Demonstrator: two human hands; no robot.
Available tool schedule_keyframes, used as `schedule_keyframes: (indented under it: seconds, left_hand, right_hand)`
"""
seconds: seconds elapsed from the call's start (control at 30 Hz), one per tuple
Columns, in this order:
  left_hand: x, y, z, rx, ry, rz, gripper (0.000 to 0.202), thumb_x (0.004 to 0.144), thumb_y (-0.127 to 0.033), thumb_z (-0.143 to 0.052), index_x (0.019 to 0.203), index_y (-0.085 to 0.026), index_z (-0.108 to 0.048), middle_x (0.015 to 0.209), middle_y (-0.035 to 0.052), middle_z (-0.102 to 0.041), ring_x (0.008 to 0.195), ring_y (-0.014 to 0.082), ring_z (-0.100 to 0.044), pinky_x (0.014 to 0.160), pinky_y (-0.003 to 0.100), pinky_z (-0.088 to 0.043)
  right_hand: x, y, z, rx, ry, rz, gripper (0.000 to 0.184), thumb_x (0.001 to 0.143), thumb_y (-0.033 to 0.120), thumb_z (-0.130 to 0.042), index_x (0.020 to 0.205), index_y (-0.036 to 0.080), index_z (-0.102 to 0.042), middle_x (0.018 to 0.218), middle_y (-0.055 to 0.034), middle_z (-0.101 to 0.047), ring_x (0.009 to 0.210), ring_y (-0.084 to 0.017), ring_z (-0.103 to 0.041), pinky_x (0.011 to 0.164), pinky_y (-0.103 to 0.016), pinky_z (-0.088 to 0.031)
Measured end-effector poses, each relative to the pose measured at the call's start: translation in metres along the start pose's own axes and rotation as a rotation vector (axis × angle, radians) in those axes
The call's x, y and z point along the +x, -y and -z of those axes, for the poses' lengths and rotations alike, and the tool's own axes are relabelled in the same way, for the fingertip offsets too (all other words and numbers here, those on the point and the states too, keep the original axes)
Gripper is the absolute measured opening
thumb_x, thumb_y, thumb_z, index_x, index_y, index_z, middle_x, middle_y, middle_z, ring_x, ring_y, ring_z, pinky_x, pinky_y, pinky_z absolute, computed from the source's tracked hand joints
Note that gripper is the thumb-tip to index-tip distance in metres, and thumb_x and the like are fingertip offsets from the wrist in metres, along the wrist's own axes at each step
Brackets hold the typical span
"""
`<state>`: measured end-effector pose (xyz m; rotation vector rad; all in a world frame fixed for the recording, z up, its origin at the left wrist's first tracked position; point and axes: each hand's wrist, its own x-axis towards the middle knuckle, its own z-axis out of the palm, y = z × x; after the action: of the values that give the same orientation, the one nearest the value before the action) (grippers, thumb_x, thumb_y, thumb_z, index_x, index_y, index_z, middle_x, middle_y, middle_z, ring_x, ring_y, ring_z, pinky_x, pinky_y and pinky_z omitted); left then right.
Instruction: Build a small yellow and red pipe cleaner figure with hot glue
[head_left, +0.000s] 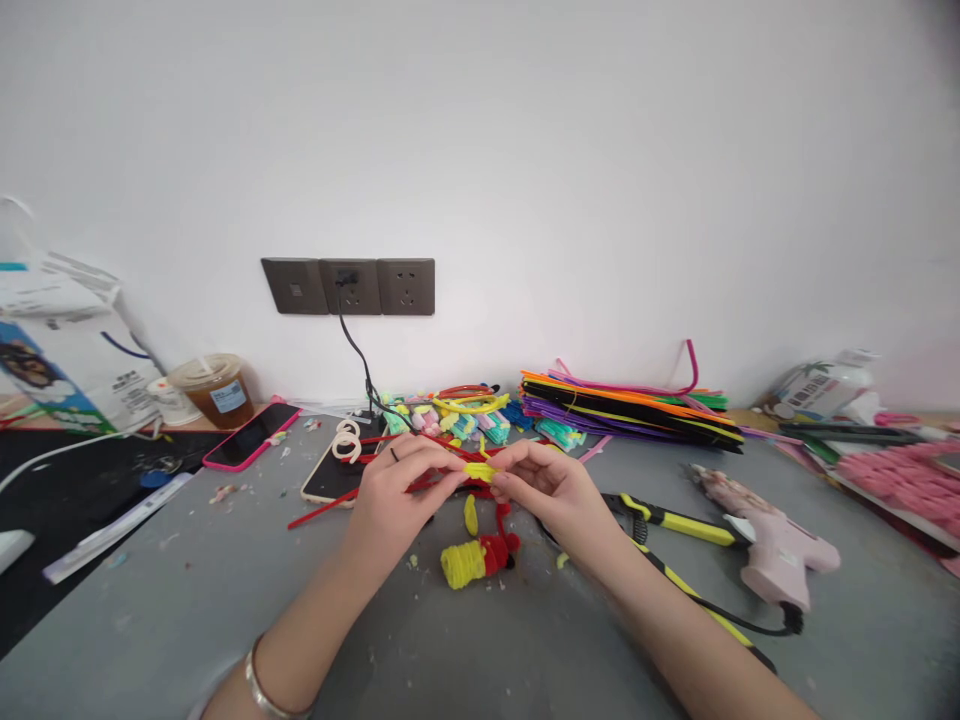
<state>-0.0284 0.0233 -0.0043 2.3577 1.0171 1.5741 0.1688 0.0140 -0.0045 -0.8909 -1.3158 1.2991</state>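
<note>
Between my two hands is a small folded piece of yellow pipe cleaner (479,471). My left hand (409,490) pinches its left end with thumb and fingers. The right end is pinched by my right hand (546,480). Just below them on the table lies a coiled pipe-cleaner figure (465,564), its left part yellow and its right part red, with a red strand rising from it. A separate yellow pipe-cleaner loop (471,515) lies between the figure and my fingers. Red pipe cleaners (322,508) stick out behind my left hand.
Yellow-and-black pliers (686,525) and a pink glue gun (780,550) lie to the right. Bundled pipe cleaners (630,408) are piled at the back. A pink-cased phone (253,436), a drink cup (217,390) and another phone (330,475) stand or lie left.
</note>
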Motion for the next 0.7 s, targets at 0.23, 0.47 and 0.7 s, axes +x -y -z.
schedule_keyframes:
  seconds: [0.23,0.47,0.7]
  left_hand:
    - [-0.001,0.003,-0.001,-0.016,-0.025,-0.058,0.007,0.085,-0.015,-0.071,0.086,-0.022,-0.074,0.079,0.0004,-0.074,0.075,0.0147,-0.069,0.082,0.031,-0.053]
    - [0.004,-0.003,0.001,0.035,-0.086,-0.152,0.008,0.087,-0.014,-0.069,0.083,-0.020,-0.072,0.076,0.0006,-0.074,0.072,0.0137,-0.068,0.074,0.028,-0.053]
    - [0.006,-0.007,0.003,0.057,-0.111,-0.164,0.010,0.090,-0.018,-0.066,0.081,-0.021,-0.071,0.073,0.0002,-0.074,0.068,0.0141,-0.066,0.069,0.030,-0.052]
  right_hand:
    - [-0.001,0.001,0.001,0.029,0.006,-0.028,0.030,0.069,0.043,-0.085,0.080,0.019,-0.070,0.080,-0.0023,-0.070,0.071,-0.015,-0.064,0.066,-0.027,-0.054]
    - [-0.004,0.002,-0.004,0.080,0.020,-0.063,0.032,0.068,0.042,-0.087,0.076,0.018,-0.068,0.068,0.0007,-0.066,0.062,-0.011,-0.061,0.061,-0.024,-0.050]
    - [-0.006,0.002,-0.009,0.123,0.020,-0.059,0.029,0.069,0.037,-0.087,0.073,0.019,-0.065,0.066,0.0019,-0.063,0.059,-0.011,-0.059,0.059,-0.025,-0.048]
